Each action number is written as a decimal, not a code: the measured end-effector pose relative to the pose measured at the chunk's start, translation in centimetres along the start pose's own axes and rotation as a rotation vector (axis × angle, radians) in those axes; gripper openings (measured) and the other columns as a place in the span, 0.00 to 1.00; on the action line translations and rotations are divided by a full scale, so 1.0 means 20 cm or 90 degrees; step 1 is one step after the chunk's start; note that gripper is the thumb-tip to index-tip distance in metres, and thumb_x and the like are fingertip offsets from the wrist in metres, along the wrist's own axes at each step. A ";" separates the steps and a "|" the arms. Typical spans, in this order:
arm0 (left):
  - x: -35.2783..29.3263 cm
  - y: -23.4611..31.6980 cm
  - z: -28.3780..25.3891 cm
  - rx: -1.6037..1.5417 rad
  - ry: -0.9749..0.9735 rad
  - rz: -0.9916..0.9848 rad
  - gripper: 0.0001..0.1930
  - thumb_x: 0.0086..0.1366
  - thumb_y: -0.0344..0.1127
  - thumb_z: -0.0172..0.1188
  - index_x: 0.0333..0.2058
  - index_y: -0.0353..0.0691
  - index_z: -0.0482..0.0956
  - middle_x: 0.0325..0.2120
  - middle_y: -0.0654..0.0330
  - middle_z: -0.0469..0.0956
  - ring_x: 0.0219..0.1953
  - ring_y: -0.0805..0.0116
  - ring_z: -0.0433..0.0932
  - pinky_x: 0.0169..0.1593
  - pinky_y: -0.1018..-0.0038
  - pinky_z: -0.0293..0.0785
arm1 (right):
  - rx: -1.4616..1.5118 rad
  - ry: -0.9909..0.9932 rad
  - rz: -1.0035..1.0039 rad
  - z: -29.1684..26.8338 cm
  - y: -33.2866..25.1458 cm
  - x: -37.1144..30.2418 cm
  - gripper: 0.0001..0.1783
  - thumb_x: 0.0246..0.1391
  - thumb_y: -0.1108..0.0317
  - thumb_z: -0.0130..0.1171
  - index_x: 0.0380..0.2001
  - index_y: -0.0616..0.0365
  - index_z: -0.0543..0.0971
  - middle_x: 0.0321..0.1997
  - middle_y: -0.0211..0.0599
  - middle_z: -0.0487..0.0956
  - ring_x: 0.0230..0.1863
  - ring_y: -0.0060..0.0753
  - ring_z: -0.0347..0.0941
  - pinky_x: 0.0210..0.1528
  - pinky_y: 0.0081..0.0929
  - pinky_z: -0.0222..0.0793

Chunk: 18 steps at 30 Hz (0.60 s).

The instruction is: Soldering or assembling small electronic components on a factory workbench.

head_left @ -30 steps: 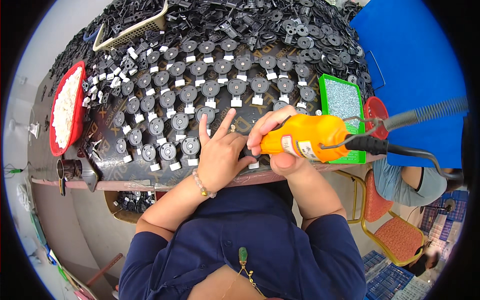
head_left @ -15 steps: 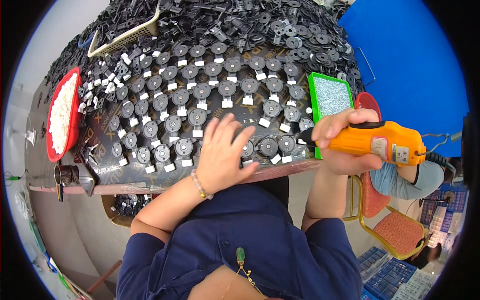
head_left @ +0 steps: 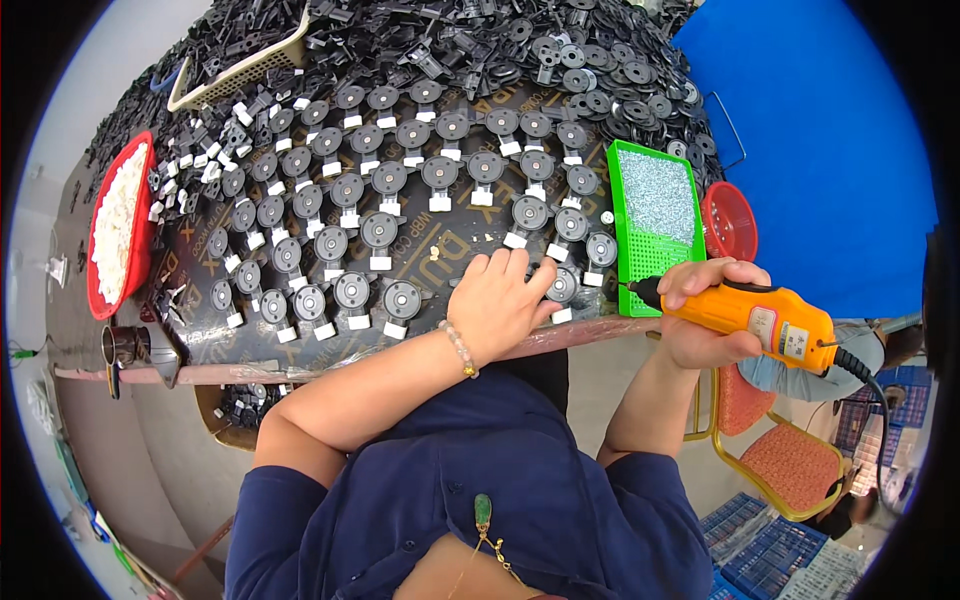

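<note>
My right hand (head_left: 712,312) is wrapped around an orange electric screwdriver (head_left: 765,318). Its dark tip points left, over the near left corner of a green tray (head_left: 640,262) of small silvery screws. My left hand (head_left: 503,305) rests over the table's near edge, its fingers bent and the thumb apart. Whatever lies under that palm is hidden. Just beyond its thumb and index finger sits a round black part with a white block (head_left: 563,287). Several more such black disc assemblies (head_left: 380,232) stand in rows across the dark table.
Loose black plastic parts (head_left: 430,45) are heaped along the far side, around a cream basket (head_left: 250,70). A red bowl of white pieces (head_left: 122,225) stands at the left, and a smaller red bowl (head_left: 730,222) beside the green tray. A metal cup-like holder (head_left: 130,348) is at the left edge.
My left hand has moved right along the near edge, uncovering a disc assembly on its left. The screwdriver tip has shifted from beside the nearest parts to the green tray's corner.
</note>
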State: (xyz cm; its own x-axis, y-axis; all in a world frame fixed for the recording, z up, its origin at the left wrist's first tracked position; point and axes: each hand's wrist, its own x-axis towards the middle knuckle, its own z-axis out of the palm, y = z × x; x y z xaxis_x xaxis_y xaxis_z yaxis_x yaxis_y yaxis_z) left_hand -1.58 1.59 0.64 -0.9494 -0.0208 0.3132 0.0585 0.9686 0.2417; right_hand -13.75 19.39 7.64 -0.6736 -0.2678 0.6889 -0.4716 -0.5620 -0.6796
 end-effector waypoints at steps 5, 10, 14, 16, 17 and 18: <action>-0.04 -0.03 -0.06 -0.059 0.048 0.021 0.25 0.58 0.55 0.62 0.47 0.43 0.74 0.32 0.60 0.70 0.36 0.61 0.71 0.39 0.65 0.66 | 0.013 0.002 -0.009 0.01 0.01 0.02 0.43 0.51 0.26 0.53 0.48 0.57 0.69 0.29 0.38 0.74 0.21 0.29 0.70 0.24 0.28 0.69; -0.28 -0.24 -0.57 -0.216 0.185 0.028 0.33 0.59 0.64 0.57 0.47 0.38 0.73 0.40 0.52 0.74 0.41 0.53 0.74 0.46 0.62 0.69 | 0.013 0.015 0.007 -0.06 -0.01 0.03 0.44 0.48 0.24 0.54 0.52 0.52 0.70 0.30 0.37 0.74 0.21 0.27 0.69 0.25 0.27 0.66; -0.78 -0.58 -0.77 -0.260 0.841 -0.265 0.27 0.68 0.60 0.49 0.47 0.39 0.70 0.42 0.58 0.71 0.45 0.70 0.71 0.50 0.73 0.69 | 0.034 0.009 0.037 -0.11 0.01 0.02 0.43 0.47 0.25 0.56 0.52 0.49 0.70 0.32 0.37 0.74 0.24 0.28 0.70 0.30 0.28 0.68; -1.18 -0.80 -0.84 -0.068 0.900 -0.359 0.21 0.72 0.51 0.44 0.50 0.39 0.70 0.39 0.62 0.76 0.37 0.70 0.73 0.45 0.75 0.71 | 0.041 0.016 0.042 -0.12 0.03 0.03 0.43 0.47 0.25 0.56 0.52 0.50 0.70 0.32 0.37 0.74 0.24 0.28 0.70 0.30 0.28 0.68; -1.52 -0.97 -0.74 0.075 0.983 -0.421 0.21 0.73 0.52 0.43 0.48 0.39 0.69 0.38 0.61 0.76 0.37 0.70 0.72 0.44 0.74 0.72 | 0.044 0.027 0.044 -0.11 0.04 0.04 0.43 0.48 0.25 0.56 0.52 0.51 0.70 0.32 0.37 0.74 0.24 0.29 0.70 0.30 0.28 0.68; -1.73 -1.01 -0.67 -0.114 1.082 -0.444 0.23 0.74 0.53 0.41 0.47 0.37 0.68 0.39 0.60 0.75 0.37 0.71 0.71 0.44 0.73 0.71 | 0.054 0.034 0.043 -0.10 0.06 0.04 0.42 0.49 0.26 0.56 0.51 0.53 0.70 0.32 0.38 0.74 0.24 0.29 0.70 0.30 0.29 0.68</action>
State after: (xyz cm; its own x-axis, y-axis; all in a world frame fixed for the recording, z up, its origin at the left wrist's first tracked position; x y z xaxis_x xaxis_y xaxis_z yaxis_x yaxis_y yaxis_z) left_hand 34.15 -20.54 -2.68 0.4781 -0.6643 0.5745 -0.0252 0.6435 0.7650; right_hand -16.03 20.14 6.94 -0.7326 -0.2658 0.6266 -0.3763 -0.6090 -0.6982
